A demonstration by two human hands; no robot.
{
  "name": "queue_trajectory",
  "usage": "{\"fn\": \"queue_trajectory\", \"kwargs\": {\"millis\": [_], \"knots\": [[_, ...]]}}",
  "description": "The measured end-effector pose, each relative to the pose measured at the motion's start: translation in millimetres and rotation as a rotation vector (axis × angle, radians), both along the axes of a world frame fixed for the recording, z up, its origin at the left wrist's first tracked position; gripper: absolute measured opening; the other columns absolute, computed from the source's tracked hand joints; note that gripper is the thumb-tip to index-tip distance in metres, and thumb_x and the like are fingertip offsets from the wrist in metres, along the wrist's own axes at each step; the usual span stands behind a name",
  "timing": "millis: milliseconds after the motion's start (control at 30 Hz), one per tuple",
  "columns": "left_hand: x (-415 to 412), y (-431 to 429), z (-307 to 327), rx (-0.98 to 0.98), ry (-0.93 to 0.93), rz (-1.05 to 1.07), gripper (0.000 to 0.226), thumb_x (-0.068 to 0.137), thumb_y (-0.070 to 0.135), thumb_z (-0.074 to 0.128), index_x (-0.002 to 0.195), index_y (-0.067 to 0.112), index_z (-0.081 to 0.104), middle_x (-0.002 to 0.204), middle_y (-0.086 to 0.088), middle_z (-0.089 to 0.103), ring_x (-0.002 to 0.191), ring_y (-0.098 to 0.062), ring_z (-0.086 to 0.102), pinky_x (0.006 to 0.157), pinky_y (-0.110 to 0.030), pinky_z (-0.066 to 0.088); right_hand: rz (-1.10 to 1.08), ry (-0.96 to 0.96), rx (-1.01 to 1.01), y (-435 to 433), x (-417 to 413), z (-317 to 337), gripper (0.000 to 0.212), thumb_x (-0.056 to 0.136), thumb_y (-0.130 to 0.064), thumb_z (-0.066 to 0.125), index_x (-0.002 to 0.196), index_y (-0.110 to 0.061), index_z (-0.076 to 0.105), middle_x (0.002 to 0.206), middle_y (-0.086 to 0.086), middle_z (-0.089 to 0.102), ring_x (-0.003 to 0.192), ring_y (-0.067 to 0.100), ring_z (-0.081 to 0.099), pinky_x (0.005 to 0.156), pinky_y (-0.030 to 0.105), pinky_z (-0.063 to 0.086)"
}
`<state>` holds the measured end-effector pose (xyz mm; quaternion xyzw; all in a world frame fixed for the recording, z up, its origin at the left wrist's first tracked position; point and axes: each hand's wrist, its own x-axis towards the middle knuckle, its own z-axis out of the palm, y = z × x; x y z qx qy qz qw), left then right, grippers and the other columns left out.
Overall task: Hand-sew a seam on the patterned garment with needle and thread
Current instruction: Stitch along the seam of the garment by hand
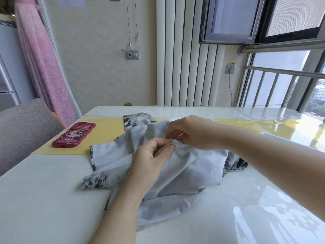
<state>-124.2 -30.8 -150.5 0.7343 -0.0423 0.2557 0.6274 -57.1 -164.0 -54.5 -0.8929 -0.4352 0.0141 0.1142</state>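
The patterned garment (177,171) lies bunched on the table, pale inner side up, with grey-and-white print showing at its edges. My left hand (151,159) pinches a fold of the cloth between thumb and fingers. Just to its right, my right hand (191,131) has its fingers curled over the same fold and pinches a thin needle (178,138) that sticks into the cloth. The two hands almost touch. The thread is too fine to make out.
A red phone in a cartoon case (73,134) lies on the yellow mat (103,136) at the left. The glossy white table (44,191) runs to the wall and a railed window. A grey chair back (22,127) stands at the left edge.
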Motion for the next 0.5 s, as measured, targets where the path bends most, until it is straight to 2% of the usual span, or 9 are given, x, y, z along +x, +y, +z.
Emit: {"fn": "queue_trajectory", "kwargs": {"millis": [67,100,167,233,333,433,500], "knots": [[-0.1,0.4,0.2,-0.014,-0.006,0.001,0.013,0.089,0.013,0.063,0.083,0.024,0.067,0.072,0.02,0.067,0.071,0.004,0.059,0.068,-0.009,0.042,0.005,-0.027,0.005,1.1,-3.9,-1.5,0.033,0.092,-0.007,0.04,0.114,-0.028,0.054,0.116,-0.018,0.061,0.1,0.002,0.056,0.063,0.002,0.037],[0.3,0.9,0.3,-0.021,-0.009,0.002,0.013,0.09,0.012,0.062,0.084,0.023,0.067,0.075,0.018,0.069,0.073,0.002,0.06,0.069,-0.01,0.044,0.017,-0.009,0.019,1.2,-5.2,-3.0,0.035,0.092,-0.005,0.037,0.115,-0.028,0.05,0.119,-0.018,0.06,0.099,0.002,0.053,0.062,-0.001,0.035],[0.7,1.9,0.0,-0.02,-0.015,0.002,0.011,0.09,0.013,0.062,0.086,0.021,0.067,0.082,0.014,0.071,0.078,-0.001,0.061,0.072,-0.013,0.047,0.05,0.09,0.068,0.9,-8.1,-5.5,0.038,0.09,0.001,0.035,0.116,-0.024,0.047,0.124,-0.012,0.057,0.104,0.003,0.049,0.068,-0.006,0.032],[0.1,1.8,0.3,-0.01,-0.022,0.01,0.011,0.09,0.014,0.062,0.085,0.022,0.067,0.077,0.015,0.069,0.073,-0.001,0.06,0.069,-0.012,0.046,0.059,0.153,0.102,-0.2,-8.8,-6.2,0.04,0.09,0.003,0.037,0.121,-0.019,0.047,0.127,-0.009,0.054,0.112,0.002,0.047,0.078,-0.003,0.032],[0.1,1.3,0.2,-0.017,-0.025,0.048,0.011,0.089,0.014,0.064,0.083,0.023,0.066,0.07,0.015,0.067,0.069,-0.001,0.059,0.066,-0.009,0.044,0.031,0.143,0.166,-7.8,-5.2,-0.2,0.037,0.092,-0.003,0.045,0.122,-0.024,0.05,0.128,-0.015,0.052,0.103,-0.001,0.052,0.085,0.005,0.038],[1.6,2.2,-1.4,-0.02,-0.023,0.08,0.01,0.088,0.016,0.065,0.082,0.024,0.066,0.072,0.015,0.068,0.072,-0.001,0.061,0.068,-0.009,0.045,0.016,0.162,0.247,-19.5,-3.3,12.3,0.026,0.093,-0.011,0.053,0.108,-0.032,0.057,0.119,-0.018,0.059,0.082,-0.006,0.062,0.064,0.002,0.042],[2.7,3.0,-2.3,-0.019,-0.018,0.089,0.01,0.087,0.017,0.066,0.082,0.025,0.066,0.073,0.015,0.069,0.073,-0.001,0.061,0.068,-0.009,0.045,-0.035,0.086,0.283,-26.2,-1.9,18.2,0.019,0.093,-0.014,0.055,0.103,-0.03,0.062,0.099,-0.023,0.063,0.068,-0.007,0.064,0.053,0.004,0.041]]}}
